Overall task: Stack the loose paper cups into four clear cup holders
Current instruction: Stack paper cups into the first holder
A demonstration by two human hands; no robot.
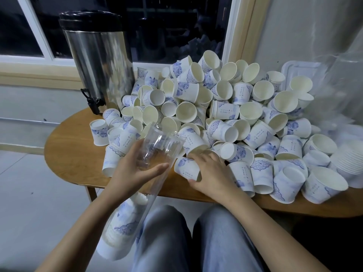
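The holder (155, 146) is lying slanted in the left hand (135, 171). Its long axis is running from the open mouth, above that hand, down past the wrist to below the table (68, 154) edge. The left hand is wrapping it, thumb in front, fingers blurred behind the plastic. A stack (121, 222) of cups is filling its lower part, and the bottom end is hard to make out. The right hand (210, 171) is curling round a cup (185, 167) lying on its side, just right of the left thumb. The pile (235, 114) is spreading beyond it.
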